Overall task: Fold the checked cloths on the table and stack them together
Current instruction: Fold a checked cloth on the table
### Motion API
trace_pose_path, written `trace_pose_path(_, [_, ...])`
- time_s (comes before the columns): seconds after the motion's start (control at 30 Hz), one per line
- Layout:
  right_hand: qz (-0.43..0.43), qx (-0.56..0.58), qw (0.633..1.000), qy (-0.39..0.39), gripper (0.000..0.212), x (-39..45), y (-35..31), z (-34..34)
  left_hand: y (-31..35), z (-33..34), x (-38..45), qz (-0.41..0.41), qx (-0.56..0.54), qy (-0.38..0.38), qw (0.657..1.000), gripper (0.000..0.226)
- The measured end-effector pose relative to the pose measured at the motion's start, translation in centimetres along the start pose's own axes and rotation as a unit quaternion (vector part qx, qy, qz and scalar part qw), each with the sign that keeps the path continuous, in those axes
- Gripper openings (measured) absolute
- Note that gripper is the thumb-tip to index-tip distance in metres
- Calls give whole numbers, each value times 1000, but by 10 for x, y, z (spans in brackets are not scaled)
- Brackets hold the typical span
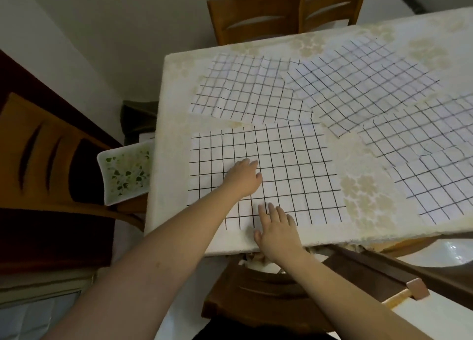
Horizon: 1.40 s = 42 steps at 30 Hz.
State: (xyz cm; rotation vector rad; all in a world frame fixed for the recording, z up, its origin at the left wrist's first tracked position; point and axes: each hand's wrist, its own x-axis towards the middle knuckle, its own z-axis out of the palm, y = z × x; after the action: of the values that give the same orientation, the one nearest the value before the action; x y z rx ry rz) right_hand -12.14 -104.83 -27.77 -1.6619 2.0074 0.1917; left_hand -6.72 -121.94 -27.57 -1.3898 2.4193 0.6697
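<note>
- Head view, nearest item: my right hand (277, 230) lies flat with fingers straight on the near edge of the nearest checked cloth (294, 175). It presses the cloth and grips nothing.
- My left hand (243, 178) rests palm down further in, on the left-centre of the same cloth. Its fingers are relaxed and slightly spread; it holds nothing.
- This cloth lies spread in a single flat layer near the front edge of the table (174, 160). No fold is visible in it. Judgement: I am smoothing it before the first fold.
- Beyond it, the far-left cloth (245, 91) lies open with light wrinkles, its near edge just overlapping the nearest cloth.
- To the right, the far-right cloth (363, 83) lies open at an angle and overlaps its neighbours.
- Further right, the right-edge cloth (435, 160) runs out of frame; whether it is one cloth or more, I cannot tell.
- Status, as a judgement: no cloth is folded and no stack exists. All folding and stacking remains.
</note>
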Motion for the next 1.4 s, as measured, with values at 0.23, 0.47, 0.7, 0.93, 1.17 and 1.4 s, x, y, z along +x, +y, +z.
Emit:
trace_pose_path(0.23, [53,23,998,-8,60,10,-11,24,-7,14,49,-4,8,-1,1000,57])
trace_pose_path(0.47, [77,23,996,-24,68,11,-19,31,-2,31,54,-34,-11,-14,999,58])
trace_pose_path(0.7, [93,10,995,-12,82,8,-21,40,2,30,52,-49,-46,-19,998,64])
trace_pose_path(0.93, [88,27,995,42,63,6,-25,45,7,22,49,-64,-101,-11,993,66])
trace_pose_path(1.17, [110,11,985,134,65,-13,-20,19,33,-27,20,-32,-336,-7,941,63])
trace_pose_path(1.4, [93,5,959,266,63,-49,-27,-41,66,-109,-19,-6,-633,-9,774,53])
